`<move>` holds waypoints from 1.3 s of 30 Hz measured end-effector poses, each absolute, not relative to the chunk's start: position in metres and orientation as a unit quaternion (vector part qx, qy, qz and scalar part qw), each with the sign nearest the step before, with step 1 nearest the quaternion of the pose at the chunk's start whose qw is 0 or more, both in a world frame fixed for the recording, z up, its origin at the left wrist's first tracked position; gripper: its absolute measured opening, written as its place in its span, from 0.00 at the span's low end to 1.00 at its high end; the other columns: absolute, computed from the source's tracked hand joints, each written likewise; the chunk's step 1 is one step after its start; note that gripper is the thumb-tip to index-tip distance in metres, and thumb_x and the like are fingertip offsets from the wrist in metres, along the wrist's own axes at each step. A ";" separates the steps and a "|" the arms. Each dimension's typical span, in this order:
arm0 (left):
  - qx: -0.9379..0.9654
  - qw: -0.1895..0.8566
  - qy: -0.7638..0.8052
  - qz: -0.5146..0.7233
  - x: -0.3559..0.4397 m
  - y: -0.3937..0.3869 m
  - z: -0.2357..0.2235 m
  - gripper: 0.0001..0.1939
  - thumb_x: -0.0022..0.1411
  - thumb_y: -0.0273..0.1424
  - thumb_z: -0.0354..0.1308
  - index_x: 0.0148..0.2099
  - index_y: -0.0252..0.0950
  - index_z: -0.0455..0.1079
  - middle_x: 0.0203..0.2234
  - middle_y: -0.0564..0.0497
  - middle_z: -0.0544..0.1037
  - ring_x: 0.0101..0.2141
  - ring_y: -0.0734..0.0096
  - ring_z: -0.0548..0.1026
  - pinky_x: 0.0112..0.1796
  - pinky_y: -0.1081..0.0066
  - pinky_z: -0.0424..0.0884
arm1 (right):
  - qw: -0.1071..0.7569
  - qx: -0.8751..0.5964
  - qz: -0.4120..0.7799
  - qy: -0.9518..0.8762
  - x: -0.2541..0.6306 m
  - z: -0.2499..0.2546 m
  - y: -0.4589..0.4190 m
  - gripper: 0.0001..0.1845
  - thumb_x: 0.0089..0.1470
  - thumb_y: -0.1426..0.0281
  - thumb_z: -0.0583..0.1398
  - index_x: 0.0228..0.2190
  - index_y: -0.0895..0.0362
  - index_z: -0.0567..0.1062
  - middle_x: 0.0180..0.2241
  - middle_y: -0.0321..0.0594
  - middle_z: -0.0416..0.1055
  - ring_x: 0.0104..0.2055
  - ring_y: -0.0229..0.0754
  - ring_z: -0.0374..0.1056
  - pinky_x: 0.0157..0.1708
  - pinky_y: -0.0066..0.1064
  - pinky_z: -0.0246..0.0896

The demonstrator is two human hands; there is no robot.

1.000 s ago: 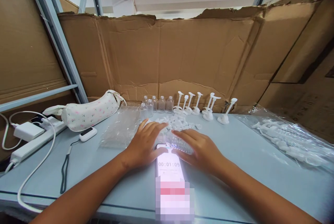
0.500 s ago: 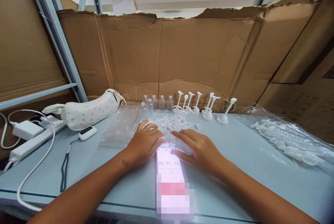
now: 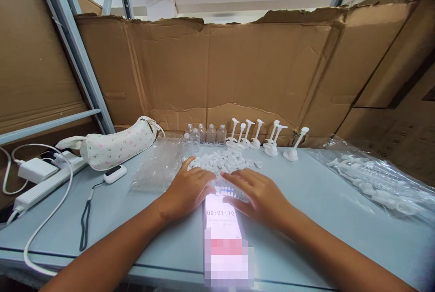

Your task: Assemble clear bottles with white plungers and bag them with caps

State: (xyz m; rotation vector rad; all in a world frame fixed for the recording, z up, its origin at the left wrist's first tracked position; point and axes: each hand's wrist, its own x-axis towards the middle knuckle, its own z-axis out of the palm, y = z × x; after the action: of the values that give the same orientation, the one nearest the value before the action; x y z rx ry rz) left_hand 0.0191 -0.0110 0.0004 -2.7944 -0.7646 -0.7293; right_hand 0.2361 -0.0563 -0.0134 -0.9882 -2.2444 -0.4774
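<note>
Your left hand [image 3: 191, 187] has curled inward toward the clear, ribbed plastic bottle [image 3: 232, 190], so the work appears to centre there. Your right hand [image 3: 261, 192] grasps the bottle just beyond the lit, rectangular phone [image 3: 220, 221] on the pale-blue desk [image 3: 333, 192]; whether your left grips anything is unclear.

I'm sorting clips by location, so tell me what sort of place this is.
Probably a makeshift work corner, perhaps in a storeroom: a metal frame at left, torn cardboard behind the table, and small bottles standing on it.

Cardboard walls [image 3: 238, 65] and metal shelving [image 3: 76, 51] suggest a makeshift workshop.
</note>
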 end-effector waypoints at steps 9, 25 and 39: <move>-0.917 0.177 -0.193 -0.302 0.012 -0.026 0.008 0.12 0.68 0.31 0.46 0.44 0.39 0.71 0.31 0.52 0.80 0.30 0.70 0.74 0.49 0.61 0.60 | 0.352 -0.416 0.474 -0.692 0.235 0.013 -0.068 0.21 0.53 0.53 0.59 0.34 0.58 0.77 0.22 0.37 0.71 0.22 0.37 0.67 0.17 0.26 0.62; -0.881 0.168 -0.295 -0.330 0.008 -0.006 0.002 0.10 0.66 0.32 0.50 0.46 0.36 0.68 0.34 0.50 0.80 0.34 0.67 0.75 0.51 0.57 0.56 | 0.411 -0.560 0.247 -0.676 0.279 0.019 -0.005 0.23 0.58 0.57 0.54 0.48 0.59 0.70 0.42 0.50 0.74 0.37 0.44 0.74 0.32 0.33 0.68; -0.881 0.112 -0.363 -0.283 0.009 -0.004 0.002 0.12 0.63 0.36 0.54 0.41 0.34 0.73 0.32 0.48 0.81 0.35 0.63 0.75 0.52 0.54 0.56 | 0.322 -0.723 0.039 -0.610 0.296 0.010 0.108 0.09 0.50 0.68 0.59 0.24 0.59 0.77 0.28 0.47 0.76 0.35 0.49 0.71 0.27 0.30 0.54</move>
State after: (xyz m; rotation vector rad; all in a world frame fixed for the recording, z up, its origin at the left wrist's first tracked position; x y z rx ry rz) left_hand 0.0088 -0.0041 0.0020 -2.5852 -1.0647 -0.8308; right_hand 0.2961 0.1075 0.0101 -1.8978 -1.6015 0.1029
